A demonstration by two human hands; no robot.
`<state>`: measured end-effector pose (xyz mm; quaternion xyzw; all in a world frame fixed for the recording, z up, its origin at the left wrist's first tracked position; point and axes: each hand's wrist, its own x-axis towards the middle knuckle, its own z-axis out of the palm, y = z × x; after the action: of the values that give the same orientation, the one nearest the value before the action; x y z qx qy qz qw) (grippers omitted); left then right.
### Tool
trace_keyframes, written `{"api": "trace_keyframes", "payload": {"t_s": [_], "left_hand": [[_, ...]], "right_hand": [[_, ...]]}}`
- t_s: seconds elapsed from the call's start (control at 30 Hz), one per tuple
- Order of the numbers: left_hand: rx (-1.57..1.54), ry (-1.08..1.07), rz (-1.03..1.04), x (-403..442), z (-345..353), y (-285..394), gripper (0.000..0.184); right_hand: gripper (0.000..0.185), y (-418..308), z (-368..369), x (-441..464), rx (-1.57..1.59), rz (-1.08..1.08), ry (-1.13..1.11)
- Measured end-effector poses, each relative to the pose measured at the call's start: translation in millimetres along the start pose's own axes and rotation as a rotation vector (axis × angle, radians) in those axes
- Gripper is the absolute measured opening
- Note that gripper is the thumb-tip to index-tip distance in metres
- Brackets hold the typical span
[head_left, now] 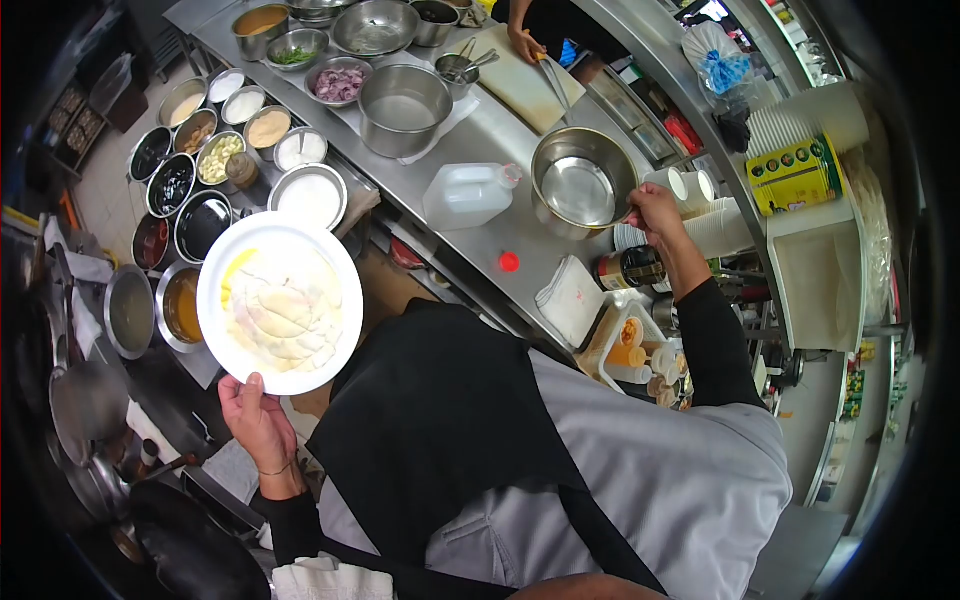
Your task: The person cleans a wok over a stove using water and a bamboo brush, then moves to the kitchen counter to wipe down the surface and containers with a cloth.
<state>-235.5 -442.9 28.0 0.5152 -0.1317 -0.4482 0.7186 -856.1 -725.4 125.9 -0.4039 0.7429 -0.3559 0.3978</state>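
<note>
A white plate (345, 350) carries a pale, flat, wrinkled food with a yellow patch at its left side. My left hand (262, 425) grips the plate's lower rim, thumb on top. On the right, my right hand (655, 212) is closed on the edge of an empty steel pot (583, 180) at the metal counter (480, 265). Just left of the pot lies a clear plastic jug (470, 196) of liquid, its mouth uncapped. A red cap (509, 261) rests on the counter below the jug.
Ingredient bowls (308, 197) crowd the left. Beyond the jug are a large steel pot (404, 110) and a bowl of chopped onion (338, 83). Another person's hand (527, 45) holds a knife over a cutting board (510, 75). A folded cloth (571, 300) and sauce bottles (628, 355) sit near the right.
</note>
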Motion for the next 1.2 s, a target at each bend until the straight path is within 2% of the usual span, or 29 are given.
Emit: {"api": "trace_keyframes", "payload": {"t_s": [0.37,1.2], "left_hand": [[-0.025,-0.003,0.000,-3.4,-2.5,-1.2,0.018],[-0.050,0.023,0.002,-4.8,1.4,1.6,0.016]], "right_hand": [[0.012,-17.4,3.5,0.3,-0.052,-0.034,-0.014],[0.012,-35.7,10.0,12.1,-0.094,-0.103,0.003]]}}
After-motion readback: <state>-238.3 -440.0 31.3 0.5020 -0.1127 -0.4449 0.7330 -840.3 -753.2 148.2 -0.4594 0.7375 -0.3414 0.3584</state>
